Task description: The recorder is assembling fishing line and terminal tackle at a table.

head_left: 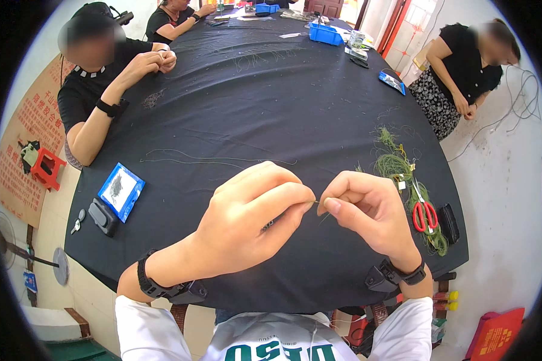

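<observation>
My left hand (247, 219) and my right hand (370, 210) meet above the near part of the black-covered table. Each pinches with thumb and forefinger, the tips a short gap apart. A thin green cord (317, 202) spans that gap; its ends are too fine to follow. Beyond my hands, long strands of thin cord (217, 159) lie across the cloth. To the right of my right hand are a tangled bundle of green cord (392, 165) and scissors with red handles (425, 216), which lie on part of the cord.
A blue-edged packet (121, 191), a dark case (103, 217) and keys (76, 225) lie at the table's left edge. A black pouch (448, 222) sits beside the scissors. Far back stands a blue bin (325, 34). Other people are at the left, far end and right.
</observation>
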